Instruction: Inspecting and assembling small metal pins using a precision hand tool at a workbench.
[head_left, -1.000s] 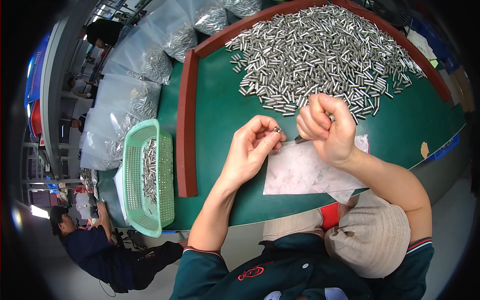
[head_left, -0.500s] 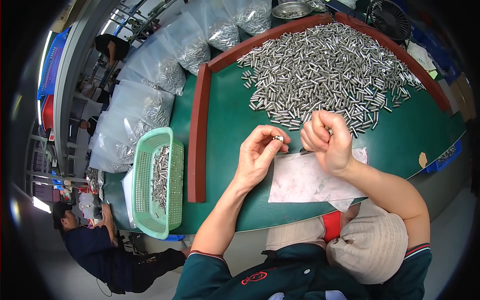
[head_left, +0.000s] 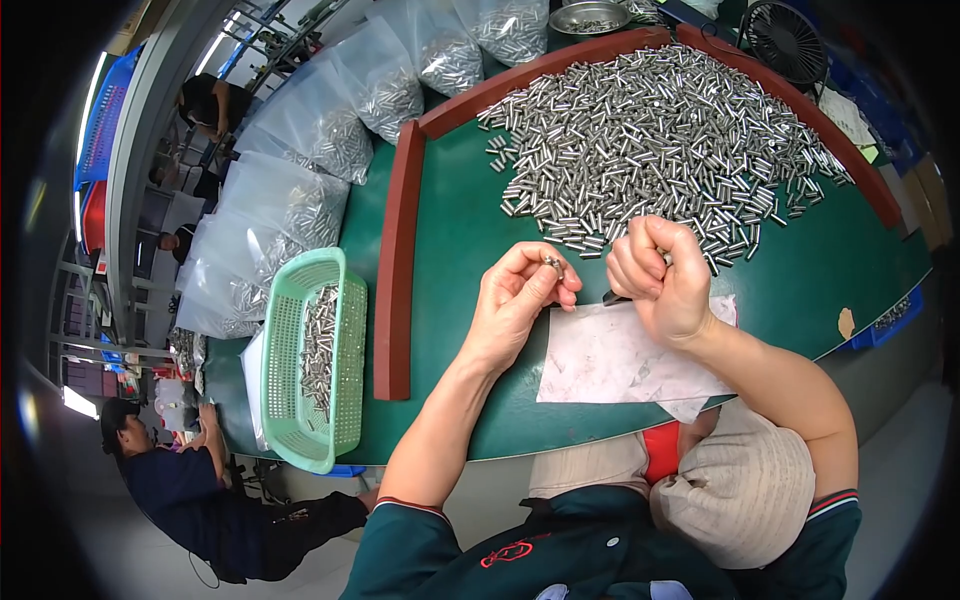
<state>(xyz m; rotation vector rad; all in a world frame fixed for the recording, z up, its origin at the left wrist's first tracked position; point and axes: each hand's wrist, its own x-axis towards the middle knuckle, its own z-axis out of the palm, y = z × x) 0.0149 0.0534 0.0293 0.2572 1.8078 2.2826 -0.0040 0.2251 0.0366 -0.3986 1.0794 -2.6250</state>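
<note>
Between the thumb and fingertips of my left hand point(head_left: 517, 300) are small shiny metal pins point(head_left: 553, 265), partly covered by the fingers. To its right, my right hand point(head_left: 662, 275) is closed in a fist above a stained white cloth point(head_left: 620, 360). A dark tip point(head_left: 614, 298) pokes out beneath that fist, and the rest of it is hidden, so its kind does not show. Just beyond both hands, a large heap of short metal pins point(head_left: 650, 140) spreads over the green tabletop point(head_left: 460, 220).
Red-brown wooden rails point(head_left: 395, 290) border the heap. Left of them stands a green plastic basket point(head_left: 348, 370) holding pins. Clear bags of pins point(head_left: 310, 210) line the far left. A metal bowl point(head_left: 590, 18) and black fan point(head_left: 785, 42) stand behind. Another person point(head_left: 190, 500) sits at left.
My left hand has shifted slightly left, and the pins between its fingertips have turned. My right hand has barely moved and stays closed.
</note>
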